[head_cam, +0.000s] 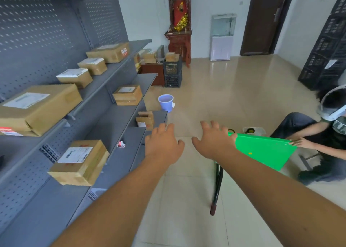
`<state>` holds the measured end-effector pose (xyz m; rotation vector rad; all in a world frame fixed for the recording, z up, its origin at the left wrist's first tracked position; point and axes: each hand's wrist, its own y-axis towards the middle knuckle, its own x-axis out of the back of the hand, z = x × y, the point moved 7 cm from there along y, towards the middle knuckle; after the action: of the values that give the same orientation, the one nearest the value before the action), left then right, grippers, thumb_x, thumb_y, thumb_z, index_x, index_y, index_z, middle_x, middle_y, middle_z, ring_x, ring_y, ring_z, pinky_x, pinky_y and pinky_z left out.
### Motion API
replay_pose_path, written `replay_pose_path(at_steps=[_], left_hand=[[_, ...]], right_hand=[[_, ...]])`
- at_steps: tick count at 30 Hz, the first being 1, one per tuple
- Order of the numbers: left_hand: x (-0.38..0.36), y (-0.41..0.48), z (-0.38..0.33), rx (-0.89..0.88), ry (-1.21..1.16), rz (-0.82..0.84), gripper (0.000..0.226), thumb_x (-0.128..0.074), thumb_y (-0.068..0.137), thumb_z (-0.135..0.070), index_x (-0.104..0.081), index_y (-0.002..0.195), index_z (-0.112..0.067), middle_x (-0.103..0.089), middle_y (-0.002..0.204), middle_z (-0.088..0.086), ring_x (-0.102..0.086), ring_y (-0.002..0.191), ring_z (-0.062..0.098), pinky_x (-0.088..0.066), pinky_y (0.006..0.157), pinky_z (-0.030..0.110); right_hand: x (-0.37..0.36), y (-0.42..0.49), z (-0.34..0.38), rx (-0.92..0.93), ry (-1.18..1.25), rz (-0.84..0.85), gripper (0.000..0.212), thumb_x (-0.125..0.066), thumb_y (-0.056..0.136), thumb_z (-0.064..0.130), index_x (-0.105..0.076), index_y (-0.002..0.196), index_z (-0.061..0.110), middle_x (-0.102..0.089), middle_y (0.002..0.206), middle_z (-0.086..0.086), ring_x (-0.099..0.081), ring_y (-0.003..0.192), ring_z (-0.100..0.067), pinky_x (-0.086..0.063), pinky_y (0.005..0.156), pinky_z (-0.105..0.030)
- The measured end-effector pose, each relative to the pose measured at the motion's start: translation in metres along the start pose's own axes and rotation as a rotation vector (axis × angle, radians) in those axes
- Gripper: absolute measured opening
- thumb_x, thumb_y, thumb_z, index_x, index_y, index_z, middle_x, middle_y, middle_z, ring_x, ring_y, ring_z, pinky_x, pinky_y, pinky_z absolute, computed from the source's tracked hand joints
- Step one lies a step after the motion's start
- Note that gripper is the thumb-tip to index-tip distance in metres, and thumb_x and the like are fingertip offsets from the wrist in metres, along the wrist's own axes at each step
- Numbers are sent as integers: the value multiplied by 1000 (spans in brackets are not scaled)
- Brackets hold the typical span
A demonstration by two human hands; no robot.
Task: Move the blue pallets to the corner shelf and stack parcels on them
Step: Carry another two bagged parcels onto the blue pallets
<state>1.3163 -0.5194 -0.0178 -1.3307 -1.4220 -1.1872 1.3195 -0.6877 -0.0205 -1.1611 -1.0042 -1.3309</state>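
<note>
Both of my arms stretch forward over the tiled floor. My left hand (162,142) and my right hand (215,141) are palm down, fingers spread, holding nothing. Several cardboard parcels lie on the grey shelf (112,173) to my left: a large one (37,107) on the upper board, one with a white label (79,161) lower down, another (127,95) farther along. More parcels (149,56) sit in the far corner. No blue pallet is in view.
A green folding table (262,151) stands just right of my right hand; a seated person (318,134) rests a hand on it. A pale blue bucket (165,102) is on the floor ahead. Black crates (172,72) stand in the far corner and stacked crates (327,46) at the right wall.
</note>
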Motion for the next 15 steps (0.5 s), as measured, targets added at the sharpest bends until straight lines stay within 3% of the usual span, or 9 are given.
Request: replay_pose_path(at_steps=[8, 15], left_hand=[[22, 42, 59, 276, 41, -73, 50, -48, 94, -45, -44, 140, -25, -46, 140, 1, -44, 128, 26, -39, 100, 46], [57, 23, 160, 484, 109, -144, 60, -47, 98, -49, -34, 150, -23, -37, 151, 2, -37, 137, 27, -33, 107, 46]], right_hand=[[4, 87, 74, 255, 13, 54, 66, -40, 93, 61, -28, 151, 32, -30, 155, -3, -30, 139, -35, -30, 106, -56], [1, 90, 201, 507, 55, 65, 63, -40, 91, 61, -32, 147, 32, -32, 155, -3, -30, 140, -35, -30, 107, -58]])
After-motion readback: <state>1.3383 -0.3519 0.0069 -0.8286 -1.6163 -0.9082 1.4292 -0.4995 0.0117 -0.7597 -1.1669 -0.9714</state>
